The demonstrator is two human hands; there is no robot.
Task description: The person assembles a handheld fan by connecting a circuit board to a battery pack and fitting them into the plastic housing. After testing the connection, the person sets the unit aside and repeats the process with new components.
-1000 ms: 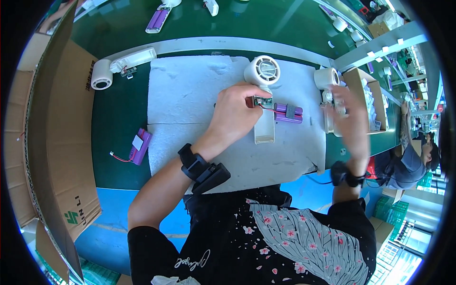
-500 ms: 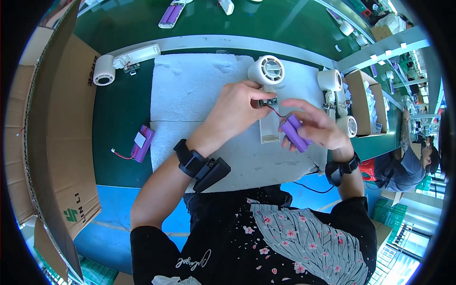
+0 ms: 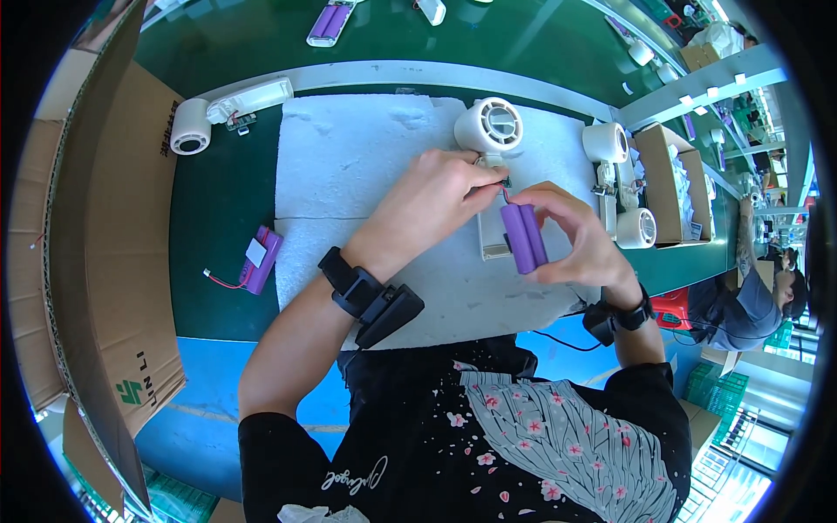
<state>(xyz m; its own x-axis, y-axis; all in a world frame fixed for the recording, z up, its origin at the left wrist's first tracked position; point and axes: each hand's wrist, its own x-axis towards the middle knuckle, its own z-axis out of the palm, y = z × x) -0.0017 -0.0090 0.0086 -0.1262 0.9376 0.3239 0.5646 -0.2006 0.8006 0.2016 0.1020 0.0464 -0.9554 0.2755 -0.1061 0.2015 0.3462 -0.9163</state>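
Note:
A white handheld fan [image 3: 471, 131] lies on the foam sheet, its head toward the far side and its open handle shell [image 3: 491, 235] toward me. My left hand [image 3: 427, 196] is closed at the top of the handle, fingertips pinching a small green circuit board [image 3: 506, 182], which they partly cover. A short red wire runs from there to a purple battery pack [image 3: 525, 237] of two cells. My right hand [image 3: 588, 240] grips that pack between thumb and fingers, just above the handle shell, hiding part of it.
Another purple battery pack [image 3: 261, 261] with a white plug lies left of the foam sheet [image 3: 349, 174]. Opened fans [image 3: 192, 126] rest at far left and at right [image 3: 605, 144]. A cardboard box [image 3: 676, 187] with white parts stands right; a tall carton [image 3: 131, 244] borders the left.
My right hand has turned the battery pack more upright and brought it left, closer to the handle. My left hand remains at the circuit board, its fingers now covering more of it.

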